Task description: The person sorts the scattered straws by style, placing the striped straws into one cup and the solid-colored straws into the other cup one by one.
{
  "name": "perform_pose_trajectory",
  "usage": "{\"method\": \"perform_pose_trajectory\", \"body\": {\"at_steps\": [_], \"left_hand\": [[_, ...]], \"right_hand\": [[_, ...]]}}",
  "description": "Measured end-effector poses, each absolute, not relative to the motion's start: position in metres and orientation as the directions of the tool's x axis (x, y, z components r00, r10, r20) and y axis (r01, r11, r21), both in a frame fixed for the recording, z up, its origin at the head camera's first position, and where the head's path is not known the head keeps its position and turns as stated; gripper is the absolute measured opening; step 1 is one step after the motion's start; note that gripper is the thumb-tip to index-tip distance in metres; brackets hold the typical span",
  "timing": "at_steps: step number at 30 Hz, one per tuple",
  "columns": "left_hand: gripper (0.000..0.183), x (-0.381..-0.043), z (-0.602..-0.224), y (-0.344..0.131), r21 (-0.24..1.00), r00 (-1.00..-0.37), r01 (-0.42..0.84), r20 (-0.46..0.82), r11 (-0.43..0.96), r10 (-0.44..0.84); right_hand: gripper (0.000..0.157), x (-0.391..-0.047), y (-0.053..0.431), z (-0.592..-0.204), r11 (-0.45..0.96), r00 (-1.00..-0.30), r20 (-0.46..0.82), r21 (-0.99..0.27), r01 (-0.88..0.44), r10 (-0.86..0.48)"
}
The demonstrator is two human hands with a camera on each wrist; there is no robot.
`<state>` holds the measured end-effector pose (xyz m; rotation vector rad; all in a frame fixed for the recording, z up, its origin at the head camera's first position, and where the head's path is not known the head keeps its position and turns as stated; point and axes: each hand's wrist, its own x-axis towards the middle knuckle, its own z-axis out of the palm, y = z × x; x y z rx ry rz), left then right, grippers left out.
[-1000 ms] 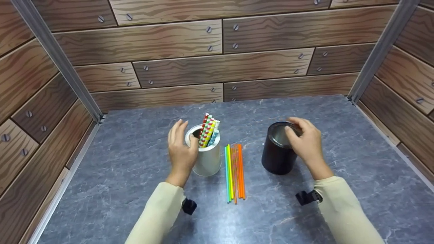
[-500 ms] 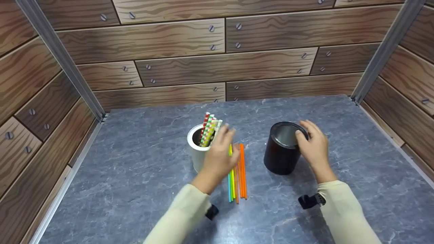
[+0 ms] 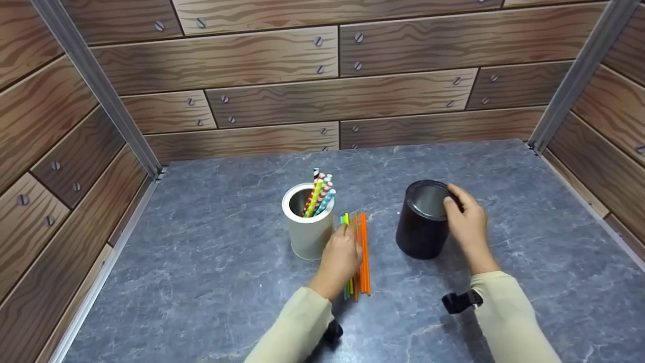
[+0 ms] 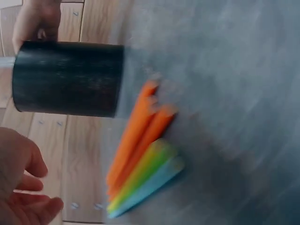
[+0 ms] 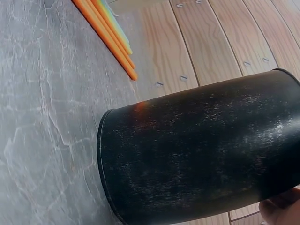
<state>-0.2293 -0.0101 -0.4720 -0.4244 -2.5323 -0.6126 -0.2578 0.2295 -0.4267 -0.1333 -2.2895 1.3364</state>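
Observation:
My left hand (image 3: 342, 254) hangs over a row of thin coloured straws (image 3: 364, 257), orange, yellow, green and blue, hiding part of them. In the left wrist view its loosely bent fingers (image 4: 35, 159) have nothing between them. My right hand (image 3: 468, 219) holds a black canister (image 3: 422, 234) by its upper right rim, thumb at the opening. One fingertip (image 5: 272, 211) shows against its side in the right wrist view. The canister stands upright with its open top up. Left of the straws is a white canister (image 3: 308, 237), with striped paper straws (image 3: 322, 194) leaning in it.
All of this stands on a grey marbled table (image 3: 216, 242). Wood-patterned panels (image 3: 272, 106) wall it in at the back and both sides, with metal strips (image 3: 95, 91) at the corners.
My left hand has moved right, from the white canister's rim across to the loose straws. The right hand has stayed at the black canister's rim, and the canister has hardly moved.

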Motion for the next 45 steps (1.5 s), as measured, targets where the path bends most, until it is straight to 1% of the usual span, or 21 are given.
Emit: {"method": "perform_pose_trajectory", "body": {"at_steps": [2,6,10,17,21,27,31,34,37,40,43,45], "left_hand": [[0.043,-0.229,-0.48,-0.008,0.373,-0.855,0.348,0.502,0.86,0.129],[0.044,-0.227,-0.492,-0.003,0.46,-0.888,0.274,0.458,0.845,0.039],[0.048,-0.226,-0.497,0.001,0.533,-0.919,0.211,0.393,0.819,-0.018],[0.045,-0.23,-0.503,0.003,0.594,-0.939,0.15,0.335,0.79,-0.074],[0.041,-0.233,-0.506,0.005,0.64,-0.931,0.149,0.347,0.754,-0.111],[0.038,-0.234,-0.509,0.008,0.657,-0.924,0.109,0.343,0.746,-0.167],[0.028,-0.235,-0.511,0.01,0.63,-0.922,0.071,0.337,0.774,-0.189],[0.019,-0.237,-0.508,0.011,0.625,-0.938,0.022,0.282,0.78,-0.199],[0.013,-0.239,-0.502,0.011,0.651,-0.964,-0.03,0.181,0.758,-0.193],[0.007,-0.241,-0.499,0.011,0.673,-0.976,-0.072,0.104,0.736,-0.19],[0.008,-0.242,-0.498,0.01,0.695,-0.973,-0.1,0.081,0.712,-0.217],[0.014,-0.242,-0.498,0.008,0.709,-0.966,-0.094,0.106,0.699,-0.238]], "right_hand": [[0.038,-0.258,0.229,-0.427,0.513,-0.881,0.35,-0.845,-0.151,0.317],[0.039,-0.259,0.228,-0.427,0.496,-0.888,0.333,-0.857,-0.144,0.318],[0.04,-0.258,0.228,-0.427,0.48,-0.894,0.316,-0.867,-0.136,0.317],[0.04,-0.257,0.227,-0.428,0.477,-0.906,0.291,-0.871,-0.117,0.309],[0.041,-0.257,0.227,-0.427,0.475,-0.902,0.303,-0.87,-0.13,0.308],[0.041,-0.257,0.226,-0.428,0.477,-0.9,0.309,-0.869,-0.136,0.306],[0.04,-0.257,0.226,-0.43,0.479,-0.897,0.321,-0.865,-0.147,0.305],[0.04,-0.257,0.226,-0.43,0.482,-0.895,0.328,-0.863,-0.153,0.302],[0.04,-0.256,0.228,-0.432,0.49,-0.889,0.335,-0.858,-0.151,0.312],[0.04,-0.255,0.229,-0.433,0.49,-0.884,0.335,-0.86,-0.145,0.326],[0.041,-0.254,0.23,-0.434,0.482,-0.885,0.333,-0.864,-0.147,0.325],[0.041,-0.254,0.229,-0.434,0.477,-0.887,0.335,-0.865,-0.156,0.319]]}}
